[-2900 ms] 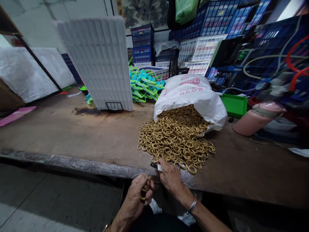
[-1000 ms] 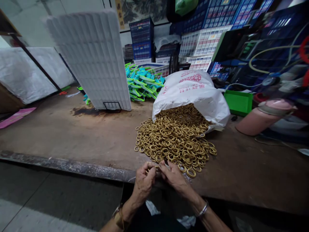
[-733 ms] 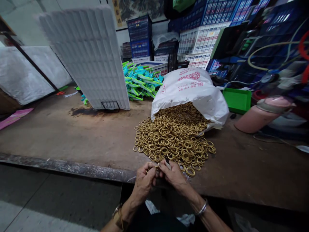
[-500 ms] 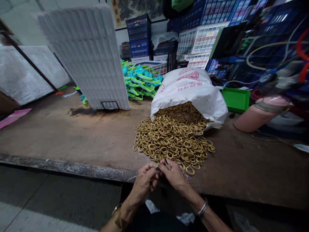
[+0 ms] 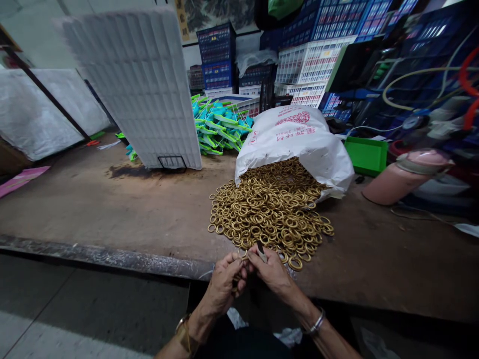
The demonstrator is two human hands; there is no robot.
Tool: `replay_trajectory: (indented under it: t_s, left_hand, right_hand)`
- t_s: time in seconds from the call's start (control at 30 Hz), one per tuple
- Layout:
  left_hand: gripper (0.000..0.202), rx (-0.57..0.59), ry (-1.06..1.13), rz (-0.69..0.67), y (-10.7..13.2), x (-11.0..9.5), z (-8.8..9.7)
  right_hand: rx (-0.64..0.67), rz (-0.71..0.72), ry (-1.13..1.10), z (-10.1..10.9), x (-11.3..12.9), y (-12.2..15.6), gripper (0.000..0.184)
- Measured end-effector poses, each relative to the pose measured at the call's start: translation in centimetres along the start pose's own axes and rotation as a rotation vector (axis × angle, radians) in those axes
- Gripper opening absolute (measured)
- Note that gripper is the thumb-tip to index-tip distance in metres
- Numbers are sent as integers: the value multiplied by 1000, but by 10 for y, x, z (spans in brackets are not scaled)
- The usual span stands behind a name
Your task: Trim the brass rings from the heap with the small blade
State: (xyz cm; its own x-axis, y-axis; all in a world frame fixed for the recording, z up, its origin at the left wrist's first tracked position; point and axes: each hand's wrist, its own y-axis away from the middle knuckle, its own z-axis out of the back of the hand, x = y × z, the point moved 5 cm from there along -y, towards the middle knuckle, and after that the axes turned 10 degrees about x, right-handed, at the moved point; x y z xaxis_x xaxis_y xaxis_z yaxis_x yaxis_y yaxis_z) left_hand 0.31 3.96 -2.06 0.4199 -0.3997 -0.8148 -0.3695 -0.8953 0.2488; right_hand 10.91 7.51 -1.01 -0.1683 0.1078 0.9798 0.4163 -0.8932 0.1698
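Ring (image 5: 243, 257) is being pinched between fingers of left hand (image 5: 223, 280) and right hand (image 5: 275, 273); tool (image 5: 261, 252) is being gripped in right, slanting toward pile (image 5: 267, 214).

held rings (image 5: 235, 286) partly hidden by hands (image 5: 220, 283)

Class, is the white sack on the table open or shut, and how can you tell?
Open: the white sack gapes at its near end, with gold-coloured rings both inside and heaped out on the table.
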Motion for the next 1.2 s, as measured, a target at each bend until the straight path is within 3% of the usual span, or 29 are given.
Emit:
replay_trajectory:
  t_s: [0.13, 0.33, 0.5, 0.67, 0.9, 1.0, 1.1, 1.2]
  left_hand:
    - [25, -5, -13, -26, 1, 1, 1]
    - [29, -73, -117, -62, 1, -5, 2]
    - [29, -93, -234, -53, 2, -12, -2]
    - [31, -116, -313, -82, 5, -16, -4]
    - [34, -149, -369, -124, 6, -15, -3]
    - [34, -118, -408, -143, 15, -19, -8]
    - [30, -14, -408, -114, 29, -19, -16]
    - [27, 110, -304, 14, 38, -7, -19]
  right_hand:
    - [-13, -2, 55, 1, -4, 0, 27]
    - [-27, 38, 489, 0, -1, 7, 15]
    - [8, -8, 739, -9, -3, 13, 27]
    - [2, -11, 856, -11, 0, 16, 37]
    - [27, -86, 919, -13, 5, 17, 34]
    - [4, -122, 926, -8, 0, 17, 34]
    - [-81, -181, 969, 3, -9, 16, 29]
    - [-154, -105, 972, 9, -9, 14, 28]
